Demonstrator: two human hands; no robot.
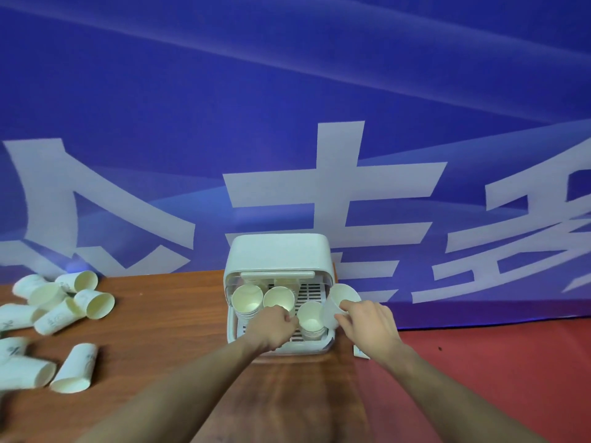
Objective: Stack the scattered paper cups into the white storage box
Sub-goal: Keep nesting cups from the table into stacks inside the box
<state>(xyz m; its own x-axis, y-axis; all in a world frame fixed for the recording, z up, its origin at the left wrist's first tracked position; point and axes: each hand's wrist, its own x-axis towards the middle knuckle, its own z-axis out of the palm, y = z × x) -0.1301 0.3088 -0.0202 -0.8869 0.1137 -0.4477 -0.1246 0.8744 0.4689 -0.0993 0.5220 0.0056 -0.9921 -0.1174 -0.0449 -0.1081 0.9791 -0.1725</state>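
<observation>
The white storage box (279, 254) stands on the wooden table (166, 340) with its lid swung up. Three cup stacks stand on its slotted tray: back left (248, 300), back middle (279, 299) and front right (311, 321). My left hand (271, 327) hovers over the tray's front, fingers curled, fingertips pinching the front right stack's rim. At the box's right edge my right hand (367, 324) grips a single tilted paper cup (340, 295), mouth facing me. Several loose cups (64, 310) lie on their sides at the far left.
More fallen cups (75, 367) lie near the table's left front. A blue banner (287, 123) hangs right behind the box. A red surface (479, 362) begins to the right of the table. A small white card (360, 351) peeks out under my right wrist.
</observation>
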